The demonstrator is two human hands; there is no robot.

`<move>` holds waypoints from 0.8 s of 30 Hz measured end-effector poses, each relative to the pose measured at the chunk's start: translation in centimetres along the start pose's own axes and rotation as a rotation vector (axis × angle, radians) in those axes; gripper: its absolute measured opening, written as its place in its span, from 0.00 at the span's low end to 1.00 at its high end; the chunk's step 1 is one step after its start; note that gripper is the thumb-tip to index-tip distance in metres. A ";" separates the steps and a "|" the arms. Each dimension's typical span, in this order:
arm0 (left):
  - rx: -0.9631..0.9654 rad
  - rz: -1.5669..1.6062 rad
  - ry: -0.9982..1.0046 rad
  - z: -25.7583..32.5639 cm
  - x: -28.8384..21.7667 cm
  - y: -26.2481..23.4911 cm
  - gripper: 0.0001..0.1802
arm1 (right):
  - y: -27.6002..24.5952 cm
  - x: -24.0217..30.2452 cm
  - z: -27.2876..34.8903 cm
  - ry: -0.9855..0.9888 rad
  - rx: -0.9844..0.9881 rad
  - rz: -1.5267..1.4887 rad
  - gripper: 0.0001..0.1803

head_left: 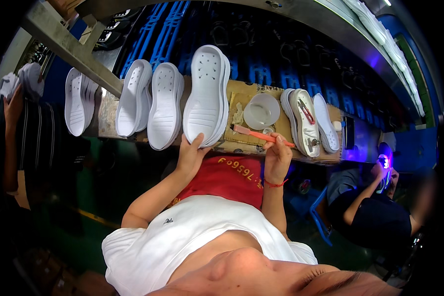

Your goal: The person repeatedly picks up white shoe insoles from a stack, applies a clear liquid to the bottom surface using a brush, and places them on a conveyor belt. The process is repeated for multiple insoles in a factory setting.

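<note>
My left hand [190,157] grips the heel end of a white shoe sole [205,93], thumb over its inner face. The sole's toe points away from me, and the edge of at least one more sole shows beneath it. In my right hand [278,159], fingers closed, is an orange-handled brush [256,134], its tip pointing left near the held sole. A translucent white tub [261,111] stands just beyond the brush on a stained cardboard sheet [237,101]. Next to the held sole, on the left, lies a stack of white soles [164,106].
More white sole stacks [133,98] line the bench's left part, beside a metal post [79,54]. Right of the tub are a cream shoe piece [305,121] and another sole [325,122]. Behind runs a blue roller conveyor [260,74]. Other people work at both sides.
</note>
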State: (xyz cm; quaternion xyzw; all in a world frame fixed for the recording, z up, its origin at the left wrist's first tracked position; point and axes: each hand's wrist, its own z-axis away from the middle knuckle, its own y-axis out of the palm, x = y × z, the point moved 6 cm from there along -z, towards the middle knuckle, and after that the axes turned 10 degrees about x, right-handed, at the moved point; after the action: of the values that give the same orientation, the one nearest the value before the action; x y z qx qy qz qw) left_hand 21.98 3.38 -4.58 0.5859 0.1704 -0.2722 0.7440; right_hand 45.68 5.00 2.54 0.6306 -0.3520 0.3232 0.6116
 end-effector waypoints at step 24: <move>0.953 -2.688 0.525 -7.4 -23.8 -3.3 0.11 | -2.2 1.6 1.3 -0.015 -0.036 0.090 0.14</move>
State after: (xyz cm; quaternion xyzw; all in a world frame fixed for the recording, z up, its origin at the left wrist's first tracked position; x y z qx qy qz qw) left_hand 1.59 14.86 4.53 0.2058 0.6047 -0.6676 -0.3825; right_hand 48.37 3.61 2.65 0.6053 -0.3906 0.3390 0.6051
